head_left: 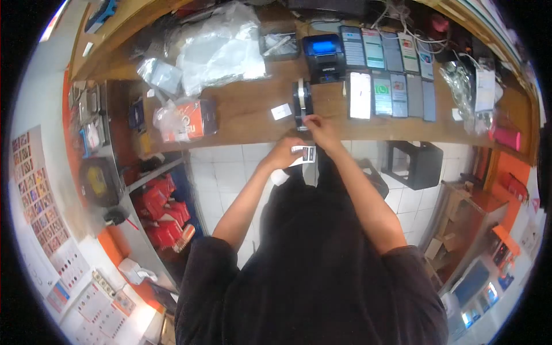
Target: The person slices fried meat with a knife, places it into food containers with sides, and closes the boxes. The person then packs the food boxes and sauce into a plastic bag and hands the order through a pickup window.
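My left hand is closed on a small white printed card in front of the desk's edge. Just beyond the edge, my right hand has its fingertips pinched at the near end of a black tape dispenser with a pale roll; whatever is between the fingertips is too small to make out. A small white paper lies on the wooden desk, left of the dispenser.
Several phones lie in rows at the right, beside a black device with a lit blue screen. Plastic wrapping and an orange box are on the left. A black stool stands below.
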`<action>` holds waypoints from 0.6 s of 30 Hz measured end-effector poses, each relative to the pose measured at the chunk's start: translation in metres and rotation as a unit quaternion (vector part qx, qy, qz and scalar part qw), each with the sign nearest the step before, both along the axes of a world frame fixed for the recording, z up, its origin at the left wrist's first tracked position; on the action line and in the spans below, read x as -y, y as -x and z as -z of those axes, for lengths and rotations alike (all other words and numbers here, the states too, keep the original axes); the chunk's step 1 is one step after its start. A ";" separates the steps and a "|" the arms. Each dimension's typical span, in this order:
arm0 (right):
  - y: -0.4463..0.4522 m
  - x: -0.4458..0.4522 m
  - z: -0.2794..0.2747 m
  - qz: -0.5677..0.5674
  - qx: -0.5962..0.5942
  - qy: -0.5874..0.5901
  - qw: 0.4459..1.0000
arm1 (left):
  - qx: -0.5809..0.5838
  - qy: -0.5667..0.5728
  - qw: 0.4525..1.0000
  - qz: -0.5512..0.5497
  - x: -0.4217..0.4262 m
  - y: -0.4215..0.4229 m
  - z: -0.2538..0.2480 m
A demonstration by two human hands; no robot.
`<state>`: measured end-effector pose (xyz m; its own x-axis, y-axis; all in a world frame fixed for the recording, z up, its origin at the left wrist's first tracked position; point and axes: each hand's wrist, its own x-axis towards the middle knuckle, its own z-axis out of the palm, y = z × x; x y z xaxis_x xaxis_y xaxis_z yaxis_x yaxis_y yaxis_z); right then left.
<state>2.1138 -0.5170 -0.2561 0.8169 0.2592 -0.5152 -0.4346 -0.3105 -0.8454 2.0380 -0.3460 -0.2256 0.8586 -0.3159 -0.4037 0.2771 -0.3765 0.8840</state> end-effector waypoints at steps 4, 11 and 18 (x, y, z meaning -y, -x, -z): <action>0.020 0.010 -0.008 0.049 0.027 -0.025 0.998 | -0.112 -0.029 0.991 0.072 -0.010 -0.026 0.018; 0.127 0.039 -0.039 -0.038 0.160 0.103 0.981 | -0.048 0.143 0.989 0.011 -0.004 -0.014 0.029; 0.138 0.038 -0.022 -0.020 0.170 0.116 0.978 | -0.118 0.203 0.967 -0.099 0.020 0.000 0.036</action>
<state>1.9763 -0.5546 -0.2336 0.9428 0.2031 -0.2643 -0.1240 -0.5223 -0.8437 2.0384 -0.3659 -0.2615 0.8174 -0.3287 -0.4730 0.5205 0.0698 0.8510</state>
